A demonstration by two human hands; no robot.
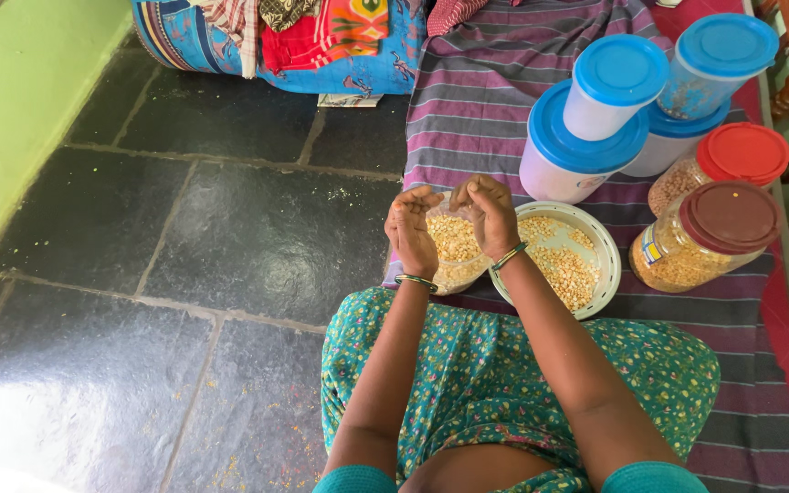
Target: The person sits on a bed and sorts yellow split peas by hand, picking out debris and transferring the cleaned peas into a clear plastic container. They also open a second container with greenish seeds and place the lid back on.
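My left hand (411, 230) and my right hand (489, 213) both grip the top of a clear plastic bag (455, 248) filled with yellow split lentils. The bag hangs between my hands, just left of a white bowl (603, 245) that holds more of the same lentils. A bangle sits on each wrist. My green patterned lap is right below the bag.
White tubs with blue lids (615, 88) and two clear jars with red lids (728, 219) stand on a striped cloth (486, 100) at the right. Dark stone floor (184, 265) with scattered grains lies left. A green wall (11, 110) and colourful bedding (321, 36) are behind.
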